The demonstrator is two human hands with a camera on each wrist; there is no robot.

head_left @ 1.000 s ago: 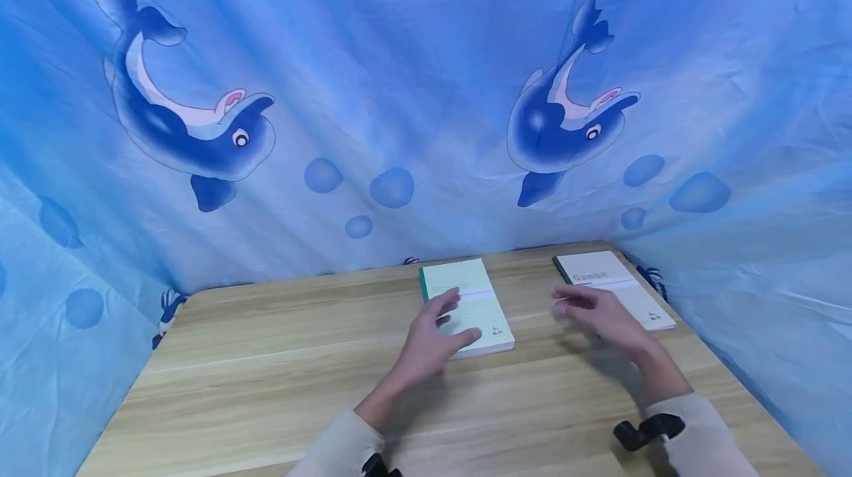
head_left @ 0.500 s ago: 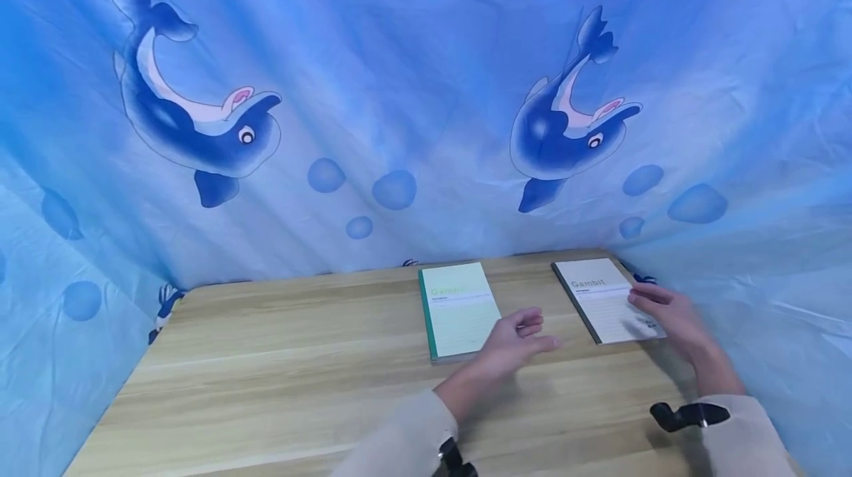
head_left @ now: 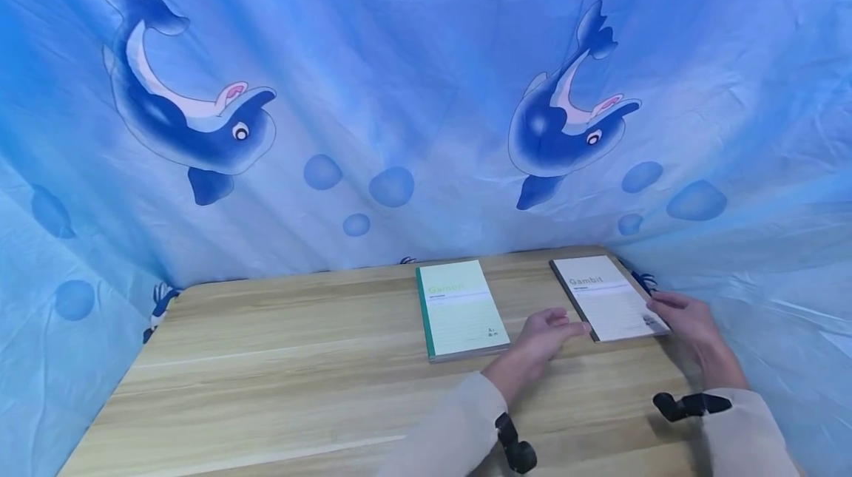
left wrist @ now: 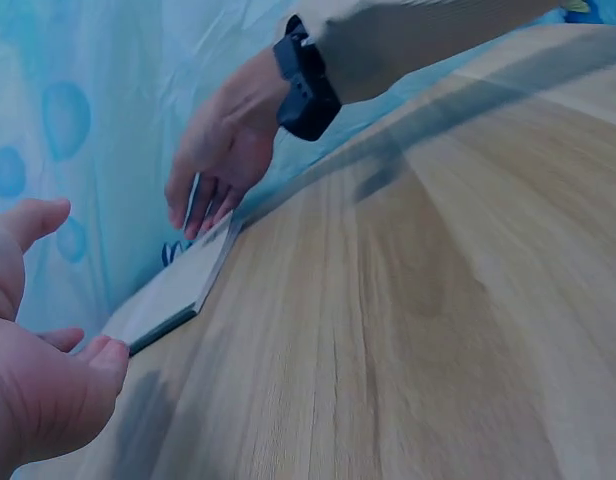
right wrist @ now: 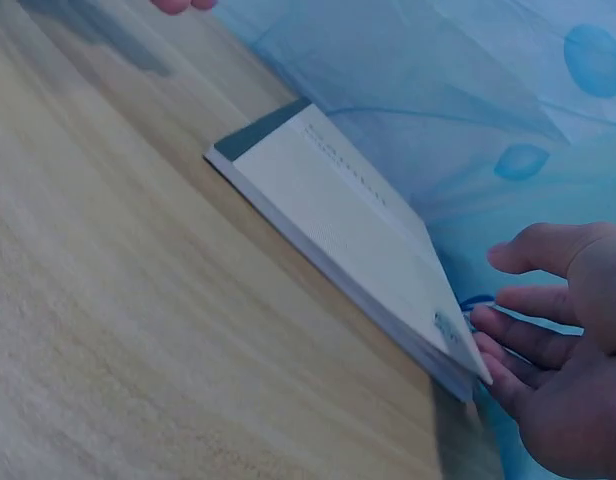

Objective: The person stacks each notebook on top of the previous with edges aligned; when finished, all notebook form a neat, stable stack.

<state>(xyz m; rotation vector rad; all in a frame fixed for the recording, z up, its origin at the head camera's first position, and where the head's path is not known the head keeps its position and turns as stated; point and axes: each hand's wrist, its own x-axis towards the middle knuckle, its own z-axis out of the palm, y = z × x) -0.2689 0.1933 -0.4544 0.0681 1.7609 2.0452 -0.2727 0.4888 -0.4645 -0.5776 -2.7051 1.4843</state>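
A white notebook (head_left: pixel 602 299) marked "Gambit", with a dark spine, lies flat at the table's right side. My right hand (head_left: pixel 688 325) is at its right edge. In the right wrist view, the fingers (right wrist: pixel 513 335) of that hand meet the edge near a corner, thumb held apart from the cover. My left hand (head_left: pixel 541 340) is near the spine's front end with fingers loosely extended and nothing held; the left wrist view shows its thumb (left wrist: pixel 98 375) close to the spine. Left of both hands lies a pale green notebook (head_left: pixel 462 310) with a green spine.
The wooden table (head_left: pixel 279 359) stretches off to the left. Behind it and along both sides hangs a blue curtain (head_left: pixel 426 92) printed with dolphins and bubbles. The white notebook is near the table's right edge.
The left hand has moved right, from over the green notebook to beside the white one's spine. The right hand has gone from the white notebook's left side to its right edge.
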